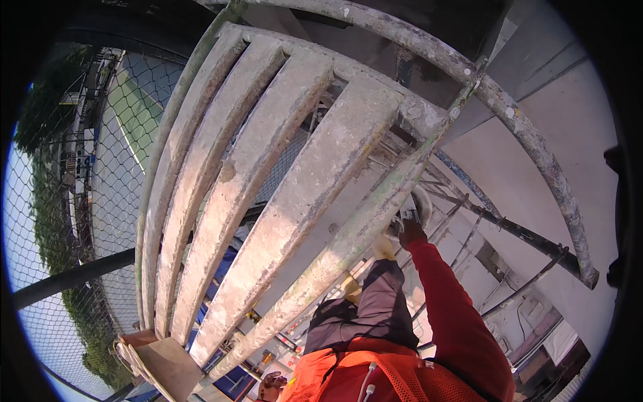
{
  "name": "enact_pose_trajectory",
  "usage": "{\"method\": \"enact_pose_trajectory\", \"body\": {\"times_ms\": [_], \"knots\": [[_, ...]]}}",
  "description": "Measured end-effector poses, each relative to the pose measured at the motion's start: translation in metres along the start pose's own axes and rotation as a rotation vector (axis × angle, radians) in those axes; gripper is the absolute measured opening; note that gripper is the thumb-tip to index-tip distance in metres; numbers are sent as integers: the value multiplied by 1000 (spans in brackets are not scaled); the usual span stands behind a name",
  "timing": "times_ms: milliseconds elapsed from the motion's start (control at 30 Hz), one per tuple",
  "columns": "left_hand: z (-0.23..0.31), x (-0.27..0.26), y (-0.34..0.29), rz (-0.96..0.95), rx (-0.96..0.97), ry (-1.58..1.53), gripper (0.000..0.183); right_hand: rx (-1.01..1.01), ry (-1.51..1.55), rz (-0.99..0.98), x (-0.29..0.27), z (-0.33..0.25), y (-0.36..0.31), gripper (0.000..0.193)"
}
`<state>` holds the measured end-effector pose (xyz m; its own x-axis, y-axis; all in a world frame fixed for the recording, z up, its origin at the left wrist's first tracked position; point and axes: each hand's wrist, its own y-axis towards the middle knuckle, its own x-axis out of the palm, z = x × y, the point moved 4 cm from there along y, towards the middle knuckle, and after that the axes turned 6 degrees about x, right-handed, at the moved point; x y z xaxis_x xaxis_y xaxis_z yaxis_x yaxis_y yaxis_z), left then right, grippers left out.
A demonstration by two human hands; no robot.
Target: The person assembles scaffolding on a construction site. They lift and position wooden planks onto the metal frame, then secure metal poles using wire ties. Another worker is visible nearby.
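Observation:
My right arm, in a red sleeve, reaches past a paint-spattered scaffold pole (375, 224). At its end my right hand (410, 233) is closed at a grey object beside a round, pale rim (422, 206). The pole partly hides this spot, and I cannot make out what the fingers hold. Low in the picture my left hand (271, 385) is small and dark beside my orange vest (355, 375). Its fingers do not show clearly. Nearest to it are the lower end of the pole and a wooden board (167, 368).
Several long, crusted metal slats (301, 174) form a platform across the middle. A curved pipe (529, 127) arches over the right. Wire mesh (67, 201) with a dark rail (74, 278) stands at left, a green court (130, 114) beyond it. A pale wall (556, 147) lies at right.

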<state>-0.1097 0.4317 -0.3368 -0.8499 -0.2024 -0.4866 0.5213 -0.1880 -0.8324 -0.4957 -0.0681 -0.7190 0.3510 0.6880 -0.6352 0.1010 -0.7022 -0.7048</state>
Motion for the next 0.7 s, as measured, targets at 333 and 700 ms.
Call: {"method": "enact_pose_trajectory", "body": {"times_ms": [333, 700], "knots": [[-139, 2, 1, 627, 323, -477, 20, -581, -470, -350, -75, -99, -206, 48], [-185, -204, -62, 1258, 427, -1328, 37, -1314, -347, -508, -101, -500, -519, 33]]}}
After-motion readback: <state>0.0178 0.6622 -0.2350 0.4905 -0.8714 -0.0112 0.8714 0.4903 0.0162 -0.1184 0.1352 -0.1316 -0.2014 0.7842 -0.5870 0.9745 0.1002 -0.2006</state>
